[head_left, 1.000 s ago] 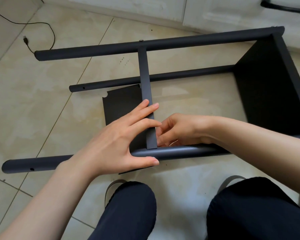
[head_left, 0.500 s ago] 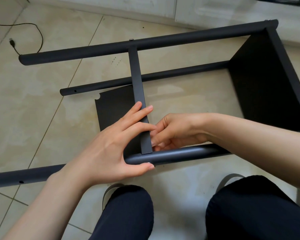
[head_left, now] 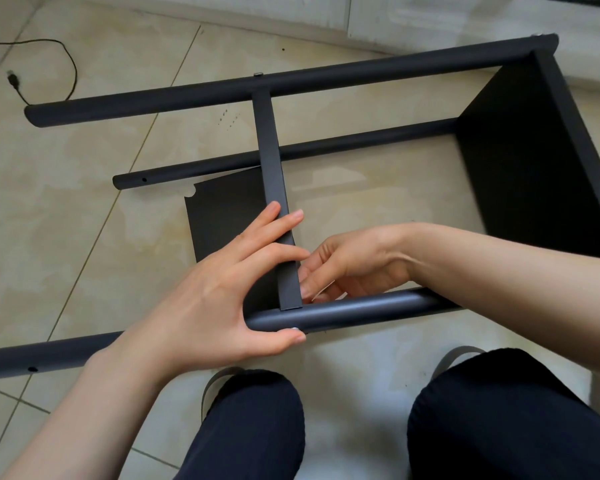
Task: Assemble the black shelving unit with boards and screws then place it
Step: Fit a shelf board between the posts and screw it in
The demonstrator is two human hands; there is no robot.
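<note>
Little has moved: left hand [head_left: 215,299] still clamps flat board [head_left: 274,188] against round tube [head_left: 361,308]; right hand [head_left: 347,265] fingers curled, grasp unclear.

The shelving unit's tubes [head_left: 343,311] and crossbar [head_left: 272,168] are matte dark grey; its boards [head_left: 534,174] are black. The floor tiles [head_left: 66,220] are mottled beige with grey grout lines. Beyond the unit, the cabinet [head_left: 430,19] is white, the cable [head_left: 70,64] black. The trousers [head_left: 499,420] are navy-black.
</note>
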